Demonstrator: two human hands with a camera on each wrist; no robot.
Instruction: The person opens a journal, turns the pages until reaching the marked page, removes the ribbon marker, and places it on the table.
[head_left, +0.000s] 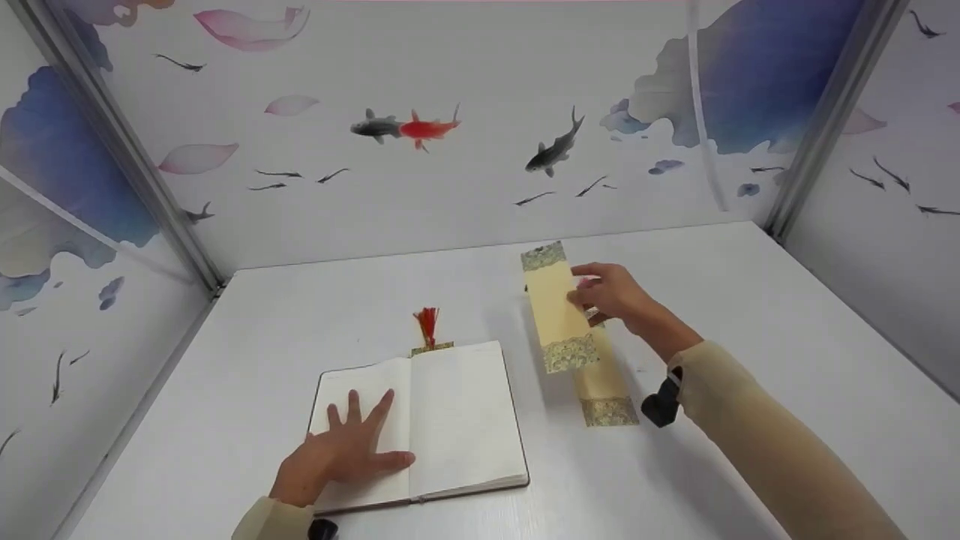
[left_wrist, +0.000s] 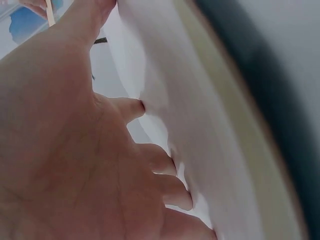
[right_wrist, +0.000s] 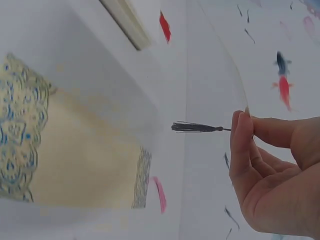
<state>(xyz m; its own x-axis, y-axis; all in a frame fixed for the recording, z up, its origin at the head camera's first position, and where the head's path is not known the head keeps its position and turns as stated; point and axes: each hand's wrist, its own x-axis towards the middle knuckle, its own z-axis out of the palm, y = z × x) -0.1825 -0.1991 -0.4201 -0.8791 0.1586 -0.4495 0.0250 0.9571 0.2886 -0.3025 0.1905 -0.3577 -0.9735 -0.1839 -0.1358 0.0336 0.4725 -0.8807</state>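
Note:
My right hand (head_left: pixel 611 292) pinches a cream bookmark (head_left: pixel 559 304) with patterned ends by its right edge, above the table. In the right wrist view that bookmark is nearly edge-on, and a dark tassel (right_wrist: pixel 196 127) hangs by the fingertips. Beneath it a second cream bookmark (head_left: pixel 606 379) lies on the table, partly covered; its pink tassel (right_wrist: pixel 160 195) shows in the right wrist view. My left hand (head_left: pixel 349 446) rests, fingers spread, on the left page of an open notebook (head_left: pixel 465 420) with blank pages. Its fingertips press the paper (left_wrist: pixel 185 125) in the left wrist view.
A red tassel (head_left: pixel 427 326) and the patterned end of another bookmark (head_left: pixel 442 348) stick out past the notebook's top edge, at the fold. The white table (head_left: pixel 300 315) is enclosed by printed panels (head_left: pixel 480 202) at the back and both sides.

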